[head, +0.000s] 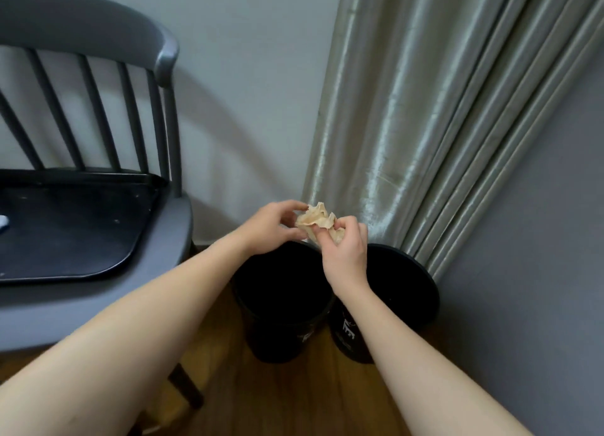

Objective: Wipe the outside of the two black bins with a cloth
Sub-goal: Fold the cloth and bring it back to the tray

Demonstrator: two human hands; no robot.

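Two round black bins stand side by side on the wooden floor, the left bin (277, 334) and the right bin (405, 288), each with pale markings on its front. Above their far rims I hold a crumpled beige cloth (318, 223) with both hands. My left hand (273, 229) pinches the cloth's left side with fingers and thumb. My right hand (344, 255) grips its right side, fingers curled over it. Neither hand touches a bin. My right forearm crosses over the right bin's opening.
A grey spindle-back chair (163, 75) with a black seat cushion (75, 229) stands at the left, close to the left bin. A shiny grey-green curtain (425, 125) hangs behind the bins. A grey wall (539, 239) closes the right side. Wooden floor (294, 399) lies in front.
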